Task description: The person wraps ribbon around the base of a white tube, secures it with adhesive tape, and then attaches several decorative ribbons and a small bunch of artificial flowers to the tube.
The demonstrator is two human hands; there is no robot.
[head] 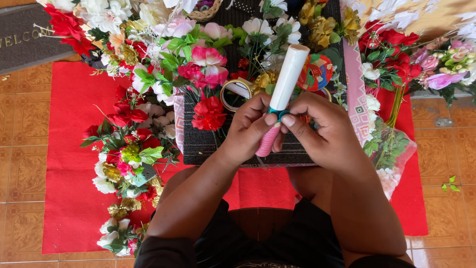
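I hold a white paper roll (289, 74) tilted, its top leaning away to the right. Its lower end is wrapped in pink (268, 141), with a band of teal tape (278, 113) between them at my fingertips.

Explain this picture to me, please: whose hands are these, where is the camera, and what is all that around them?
There is one picture, from a camera worn on a person's head, looking down. The left hand and right hand are that person's own. Together they hold a white tube with a teal band and pink lower end. Beneath lies a dark mat on a red cloth over the tiled floor. Artificial flowers lie all around, and a tape roll sits behind the hands.
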